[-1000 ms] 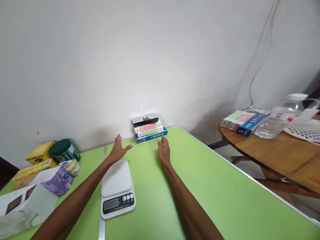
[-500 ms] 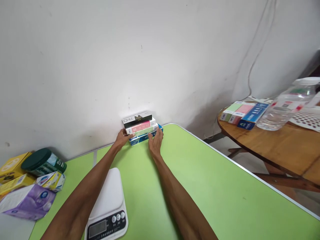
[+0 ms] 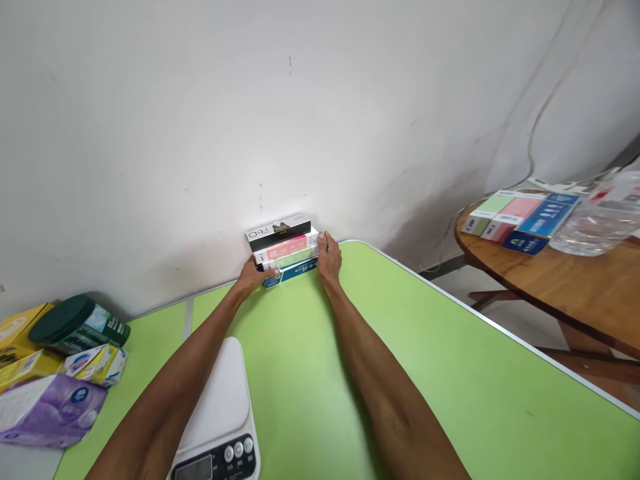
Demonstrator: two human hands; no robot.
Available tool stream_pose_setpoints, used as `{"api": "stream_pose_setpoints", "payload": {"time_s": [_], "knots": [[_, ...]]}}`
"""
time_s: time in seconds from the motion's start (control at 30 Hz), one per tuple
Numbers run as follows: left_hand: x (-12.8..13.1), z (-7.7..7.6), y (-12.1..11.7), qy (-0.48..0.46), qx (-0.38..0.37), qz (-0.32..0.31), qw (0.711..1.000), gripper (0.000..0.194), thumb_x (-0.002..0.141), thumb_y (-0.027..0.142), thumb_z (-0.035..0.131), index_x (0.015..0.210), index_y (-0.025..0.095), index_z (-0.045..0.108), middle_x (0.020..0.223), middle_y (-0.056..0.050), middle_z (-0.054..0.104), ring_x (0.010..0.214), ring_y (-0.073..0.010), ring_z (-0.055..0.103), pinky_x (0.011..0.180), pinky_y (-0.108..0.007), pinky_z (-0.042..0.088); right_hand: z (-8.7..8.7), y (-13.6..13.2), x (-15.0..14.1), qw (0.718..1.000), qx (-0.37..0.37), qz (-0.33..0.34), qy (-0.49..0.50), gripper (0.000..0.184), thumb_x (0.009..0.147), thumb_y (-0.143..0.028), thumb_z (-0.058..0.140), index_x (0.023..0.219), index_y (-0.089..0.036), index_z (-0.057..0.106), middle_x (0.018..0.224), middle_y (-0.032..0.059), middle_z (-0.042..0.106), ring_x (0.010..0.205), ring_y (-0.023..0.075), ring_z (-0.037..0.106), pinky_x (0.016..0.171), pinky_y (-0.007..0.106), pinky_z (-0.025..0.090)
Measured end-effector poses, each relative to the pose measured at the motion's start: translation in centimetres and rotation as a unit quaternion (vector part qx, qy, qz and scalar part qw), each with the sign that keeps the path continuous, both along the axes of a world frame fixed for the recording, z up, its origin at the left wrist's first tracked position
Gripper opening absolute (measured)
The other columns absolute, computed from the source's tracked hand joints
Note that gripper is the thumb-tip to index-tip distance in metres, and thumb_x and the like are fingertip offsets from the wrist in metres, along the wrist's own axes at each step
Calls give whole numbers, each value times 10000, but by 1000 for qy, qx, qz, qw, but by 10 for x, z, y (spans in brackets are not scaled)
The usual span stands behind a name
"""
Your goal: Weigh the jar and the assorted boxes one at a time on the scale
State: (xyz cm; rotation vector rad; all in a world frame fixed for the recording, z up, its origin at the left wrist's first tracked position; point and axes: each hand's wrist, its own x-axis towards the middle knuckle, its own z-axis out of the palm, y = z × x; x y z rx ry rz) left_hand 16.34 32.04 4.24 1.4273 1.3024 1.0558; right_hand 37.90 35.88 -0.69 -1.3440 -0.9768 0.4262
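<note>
Against the wall, at the back of the green table [image 3: 425,373], small cartons lie stacked. At the bottom is a blue box [image 3: 293,272], under a pale green box [image 3: 295,257] and a pink-and-white box [image 3: 289,248]. A black-and-white box [image 3: 280,233] tops the pile. My left hand [image 3: 253,277] wraps the pile's left end, its thumb across the front of the blue box and its other fingers mostly hidden behind. At the right end, my right hand [image 3: 329,260] presses its curled fingers against the sides of the boxes.
A white kitchen scale [image 3: 220,393] lies by my left forearm. At left are a dark green tub [image 3: 75,325], yellow boxes [image 3: 23,327] and a purple pack [image 3: 55,407]. On the round wooden table [image 3: 565,293] are several boxes [image 3: 520,217] and a clear plastic jug [image 3: 590,223].
My right hand has moved from the front of the blue box to the pile's right end. My left thumb has shifted lower, onto the blue box. The view has turned slightly left.
</note>
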Motion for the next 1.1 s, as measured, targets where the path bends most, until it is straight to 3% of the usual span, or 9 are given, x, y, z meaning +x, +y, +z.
{"api": "stream_pose_setpoints", "payload": {"time_s": [0.13,0.3,0.4,0.67,0.87,1.1], "knots": [[-6,1,0,-8,2,-18,1000,829,449,365,1010,1167,158,652,1231,-162,737,1128,-322,684,1025,-494,518,4,-4,1,1000,-18,20,-4,740,964,-742,319,1238,-199,742,1318,150,703,1220,318,569,1115,495,369],[-22,-1,-6,-10,13,-42,999,851,465,340,995,1216,159,638,1225,-142,740,1118,-320,690,1006,-504,535,11,-17,-3,999,-8,38,9,673,934,-728,456,1305,-227,709,1356,106,701,1208,297,578,1121,464,352],[-30,-3,-12,-6,23,-41,999,800,487,359,984,1188,157,656,1206,-135,746,1118,-326,690,1011,-515,531,15,-26,-5,998,4,60,8,627,942,-699,470,1222,-214,752,1298,110,732,1144,286,617,1092,445,384],[-35,-1,-41,-10,23,-31,999,793,483,328,987,1178,149,649,1203,-146,750,1129,-323,690,1042,-505,509,18,-58,-13,998,-20,56,1,581,926,-664,506,1161,-215,790,1269,116,738,1206,304,581,1125,487,349],[-33,-3,-68,-6,10,-65,998,788,496,342,975,1190,160,651,1214,-143,747,1136,-326,693,1045,-515,504,17,-107,0,997,-2,75,-36,617,939,-725,451,1147,-248,783,1257,100,742,1214,297,603,1132,500,348],[-11,-1,-113,-6,-24,-131,991,740,458,319,989,1122,167,699,1074,-115,783,1030,-314,726,965,-497,556,17,-196,34,996,-17,53,-72,657,930,-730,428,1205,-238,764,1272,112,731,1219,315,606,1125,506,366]]}}
